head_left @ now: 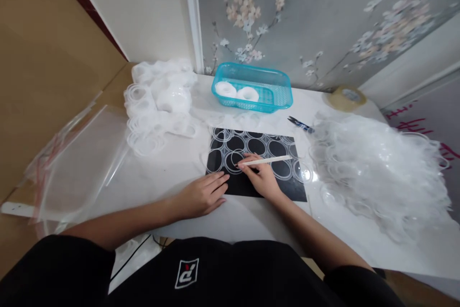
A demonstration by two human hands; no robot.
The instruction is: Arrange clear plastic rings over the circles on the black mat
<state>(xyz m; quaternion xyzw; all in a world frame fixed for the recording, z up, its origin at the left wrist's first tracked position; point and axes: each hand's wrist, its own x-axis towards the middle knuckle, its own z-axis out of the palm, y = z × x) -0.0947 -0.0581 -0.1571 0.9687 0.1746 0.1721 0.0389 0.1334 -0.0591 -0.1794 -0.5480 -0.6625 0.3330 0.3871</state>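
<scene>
A black sheet [239,186] lies on the table, with a joined lattice of translucent rings [247,151] over its upper part. My right hand [260,176] pinches a slim white pen-like stick [275,159], its left end pointing down at one of the rings. I cannot make out the stick's tip clearly. My left hand [204,194] rests flat across the sheet's left edge, fingers stretched out and holding nothing. Just right of the sheet, some rings spill over onto the tabletop.
A large heap of translucent ring pieces [381,168] covers the right side. More ring stacks [161,103] stand at the back left, beside clear plastic bags [82,158]. Behind the sheet are a blue basket [264,106] with two white rolls, small snips [301,125] and tape [347,98].
</scene>
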